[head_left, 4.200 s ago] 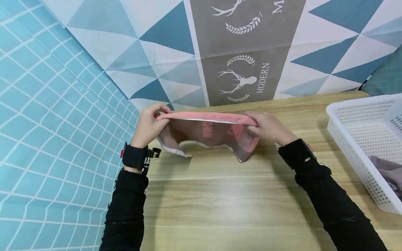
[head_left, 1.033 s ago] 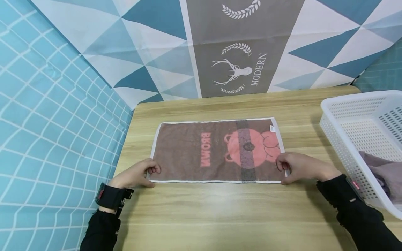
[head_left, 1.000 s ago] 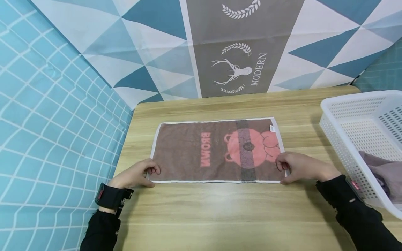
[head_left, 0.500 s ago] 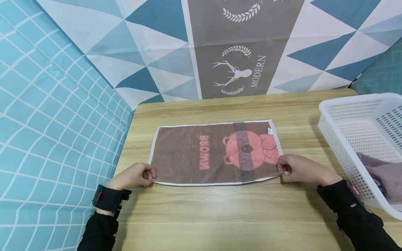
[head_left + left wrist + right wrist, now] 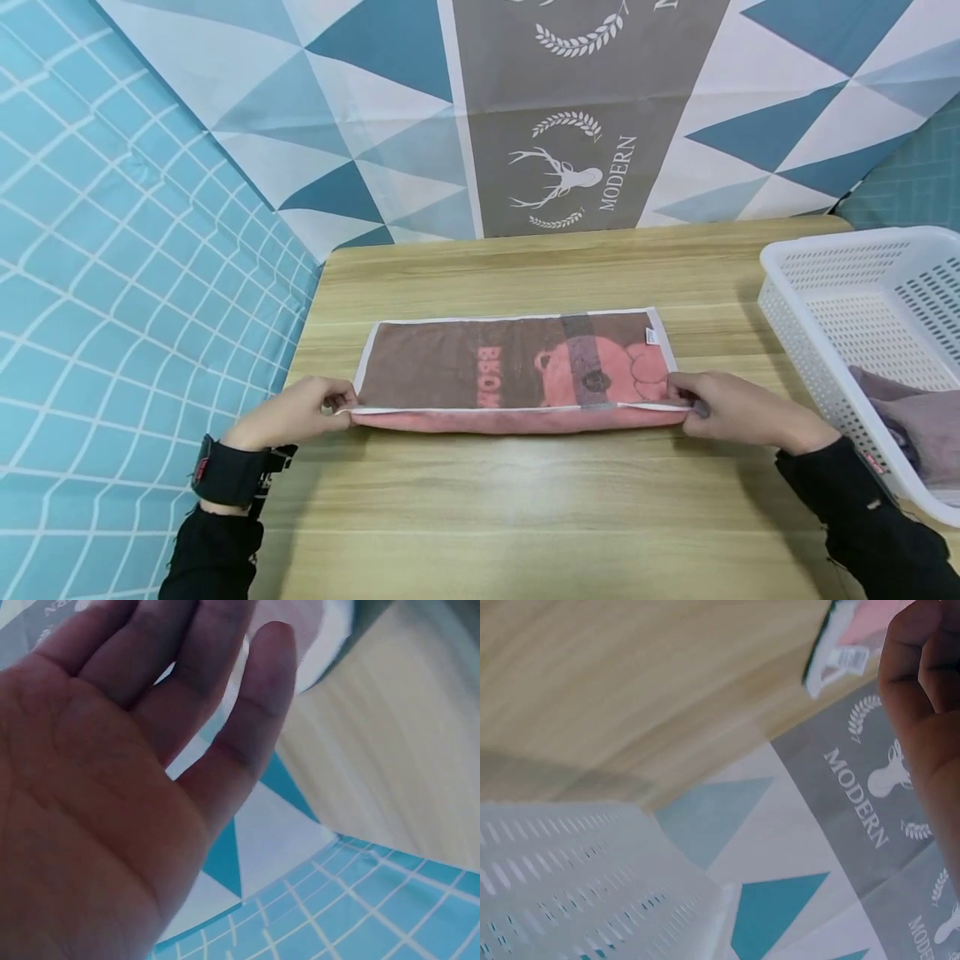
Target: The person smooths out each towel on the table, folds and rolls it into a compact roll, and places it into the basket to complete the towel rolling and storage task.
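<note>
A brown towel (image 5: pixel 427 362) with a pink bear and pink lettering lies lengthwise across the table in the head view. Its near edge is lifted and turned up, so a strip of the pink underside faces me. At the near left corner my left hand (image 5: pixel 296 414) pinches the white hem between thumb and fingers. My right hand (image 5: pixel 738 410) pinches the near right corner the same way. The left wrist view shows the left palm (image 5: pixel 90 802) close up, with a bit of towel past the fingertips. A white tag (image 5: pixel 847 660) on the towel shows in the right wrist view.
To the right stands a white perforated basket (image 5: pixel 825 350) with a greyish-purple cloth (image 5: pixel 911 425) in it. The wooden table (image 5: pixel 525 517) meets a patterned wall covering (image 5: pixel 397 108) at the back. A blue grid-patterned sheet (image 5: pixel 150 333) hangs along the left side.
Earlier the towel hung from both hands, then lay flat with the hands at its near corners. Now both hands have raised the near edge, showing the pink underside and covering part of the lettering.
</note>
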`<move>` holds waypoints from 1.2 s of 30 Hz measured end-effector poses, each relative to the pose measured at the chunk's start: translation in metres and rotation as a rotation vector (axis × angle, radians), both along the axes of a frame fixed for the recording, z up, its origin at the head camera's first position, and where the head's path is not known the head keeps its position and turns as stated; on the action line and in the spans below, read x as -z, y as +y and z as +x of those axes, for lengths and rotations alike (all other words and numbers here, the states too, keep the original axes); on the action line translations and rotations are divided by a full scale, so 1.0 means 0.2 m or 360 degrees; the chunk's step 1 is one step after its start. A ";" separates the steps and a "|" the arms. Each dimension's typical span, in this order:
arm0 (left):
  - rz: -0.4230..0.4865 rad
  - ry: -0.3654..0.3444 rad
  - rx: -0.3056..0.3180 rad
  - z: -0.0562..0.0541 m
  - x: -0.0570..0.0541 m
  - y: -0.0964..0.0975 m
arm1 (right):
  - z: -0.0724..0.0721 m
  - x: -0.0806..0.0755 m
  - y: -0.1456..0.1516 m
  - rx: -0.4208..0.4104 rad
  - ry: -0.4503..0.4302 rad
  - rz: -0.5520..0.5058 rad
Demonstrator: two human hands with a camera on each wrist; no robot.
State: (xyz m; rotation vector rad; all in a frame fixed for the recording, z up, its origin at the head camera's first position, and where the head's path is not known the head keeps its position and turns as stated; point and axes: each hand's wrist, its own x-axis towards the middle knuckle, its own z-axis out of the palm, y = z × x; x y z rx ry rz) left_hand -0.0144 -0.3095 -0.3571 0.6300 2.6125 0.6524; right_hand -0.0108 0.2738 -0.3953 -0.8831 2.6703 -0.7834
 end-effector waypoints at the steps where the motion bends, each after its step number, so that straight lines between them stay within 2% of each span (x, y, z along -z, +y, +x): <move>1: 0.0014 0.0024 -0.0007 -0.01 -0.01 0.00 | -0.01 -0.01 0.00 0.0015 0.0028 0.0007; 9: 0.0101 0.0322 -0.0047 -0.09 -0.05 -0.03 | -0.08 -0.05 -0.02 0.0165 0.0290 0.0092; 16: 0.0166 0.0468 -0.0209 -0.19 -0.01 -0.06 | -0.14 -0.06 -0.02 0.0323 0.0325 0.0129; 23: 0.0196 0.0511 -0.0347 -0.29 0.06 -0.05 | -0.21 -0.05 -0.04 0.0407 0.0354 0.0117; 29: 0.0212 0.0529 -0.0444 -0.34 0.09 -0.03 | -0.28 -0.02 -0.06 0.0474 0.0364 0.0062; 36: 0.0257 0.0525 -0.0531 -0.40 0.14 -0.01 | -0.38 0.04 -0.08 0.0481 0.0365 -0.0026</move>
